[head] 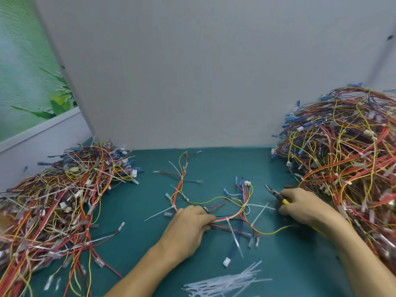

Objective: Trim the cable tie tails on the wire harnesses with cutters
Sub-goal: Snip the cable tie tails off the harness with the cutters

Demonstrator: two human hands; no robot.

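One wire harness lies between the left hand, gripping it, and right hand.

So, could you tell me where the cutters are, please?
In the head view, the cutters are in the right hand, right of centre, beside the wire pile.

Red-yellow wire harness sprawled flat at centre, white tie tails untrimmed; yellow-handled cutters right of it.

Two harness heaps, one loose harness, one cutters, two hands.
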